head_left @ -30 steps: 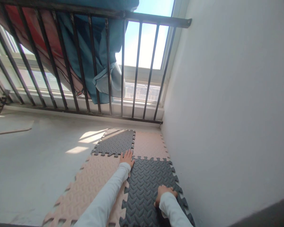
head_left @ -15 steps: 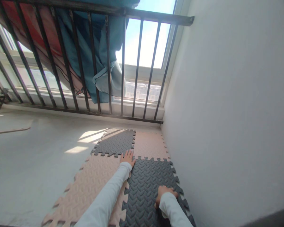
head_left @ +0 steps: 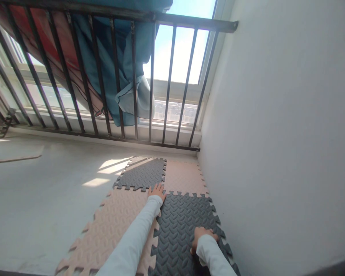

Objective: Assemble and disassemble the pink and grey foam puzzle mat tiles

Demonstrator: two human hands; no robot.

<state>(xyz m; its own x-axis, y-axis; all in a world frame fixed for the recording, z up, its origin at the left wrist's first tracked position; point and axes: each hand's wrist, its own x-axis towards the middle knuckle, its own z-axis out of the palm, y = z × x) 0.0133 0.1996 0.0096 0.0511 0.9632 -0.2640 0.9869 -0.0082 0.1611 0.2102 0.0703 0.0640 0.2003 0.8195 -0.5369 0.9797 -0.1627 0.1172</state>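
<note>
Interlocking foam tiles form a two-by-two checker pattern on the floor. My left hand [head_left: 157, 191] lies flat with spread fingers where the corners meet, on the near pink foam tile [head_left: 115, 226] and by the edge of the far dark grey foam tile [head_left: 145, 173]. Curled into a fist, my right hand [head_left: 201, 234] presses on the near dark grey foam tile [head_left: 176, 226]; its fingertips are turned away from view. Beyond it lies the far pink foam tile [head_left: 185, 177]. Between the two near tiles the toothed seam looks partly unjoined at the front.
A white wall [head_left: 278, 134] rises close along the right side. A dark metal railing [head_left: 126, 142] crosses in front of the window, with a blue and red cloth [head_left: 109, 69] behind it. On the grey floor [head_left: 46, 207] at left lies a thin strip [head_left: 14, 159].
The view has shifted slightly, so everything sits a little further right. Both hands keep their places on the tiles.
</note>
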